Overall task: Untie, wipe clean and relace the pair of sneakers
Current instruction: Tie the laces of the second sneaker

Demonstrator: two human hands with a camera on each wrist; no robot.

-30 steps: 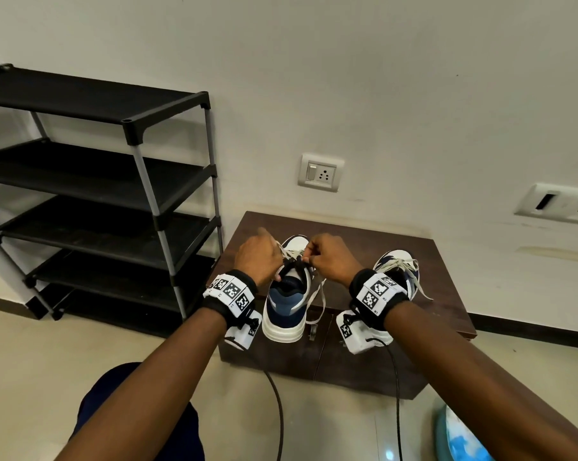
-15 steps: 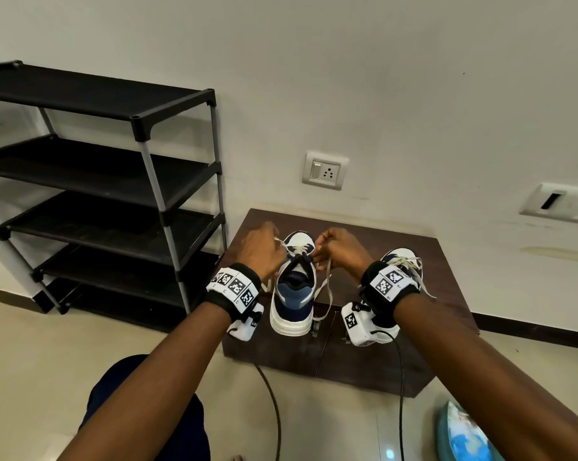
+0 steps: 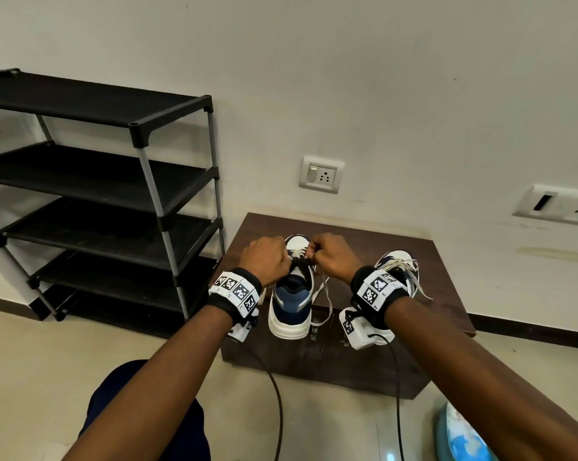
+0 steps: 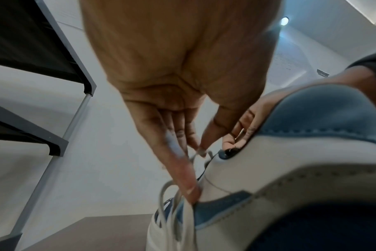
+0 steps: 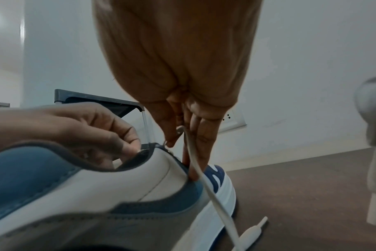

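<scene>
At the near edge of the head view a dark blue trouser knee (image 3: 141,414) shows at lower left and a light blue, white-patterned object (image 3: 460,437) lies on the pale tiled floor (image 3: 31,377) at lower right, while two black cables (image 3: 277,404) trail down from the white wrist-worn camera units. Beyond them stands the low dark brown wooden surface (image 3: 447,294), set against the wall. On its near left part rests a white and blue sneaker with a thick white sole (image 3: 291,304), heel toward the person. The left hand (image 3: 267,261) sits over the shoe's left side, its fingers (image 4: 182,169) reaching down along the eyelet row, with thumb and forefinger pinching a thin stretch of the off-white flat shoelace (image 5: 206,186) near the top eyelets. The right hand (image 3: 334,257) is at the shoe's right side, its fingers (image 5: 195,144) closed on the same lace just above the tongue; from that grip a loose length runs down the shoe's outer side and its plastic tip lies on the wood. To the right, partly hidden by the right wrist band, stands the second white and blue sneaker (image 3: 397,264), its laces loose and spilling over its side. Left of the surface stands a black four-tier shoe rack with grey poles (image 3: 121,201), and on the cream wall behind are a white switch-and-socket plate (image 3: 320,174) and a wider white outlet panel (image 3: 560,204).
</scene>
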